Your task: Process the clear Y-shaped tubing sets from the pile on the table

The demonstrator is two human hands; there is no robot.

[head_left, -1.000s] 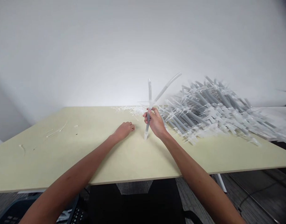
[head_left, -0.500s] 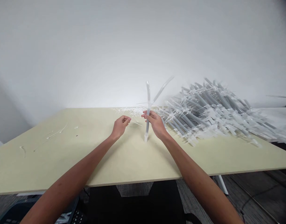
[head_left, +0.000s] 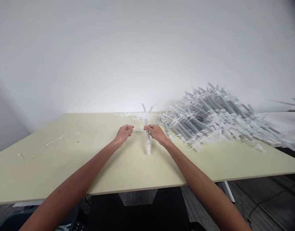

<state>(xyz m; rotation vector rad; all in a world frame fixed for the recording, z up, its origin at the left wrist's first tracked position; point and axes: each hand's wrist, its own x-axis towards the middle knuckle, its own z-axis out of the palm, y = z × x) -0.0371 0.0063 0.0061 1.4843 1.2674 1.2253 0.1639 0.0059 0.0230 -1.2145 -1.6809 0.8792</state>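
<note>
My right hand (head_left: 156,132) is closed round a grey, translucent forked tube (head_left: 148,138). Its two thin branches point away toward the wall, and its clear wider end points toward me, low over or touching the tabletop. To the left of it, my left hand (head_left: 124,133) pinches a thin white cable tie (head_left: 138,130). The strip stretches across to the fingers of my right hand, where its far end is hard to make out.
A large heap of similar grey tubes (head_left: 205,115) covers the right of the table (head_left: 108,179). White cable ties (head_left: 133,115) lie scattered near the wall. A few loose ties (head_left: 57,139) are at the left. A dark basket (head_left: 19,221) stands below the table's left front.
The forked tube has tipped from upright to lying away from me, its branches now lower. My left hand has turned slightly, and the cable tie now reaches my right hand's fingers.
</note>
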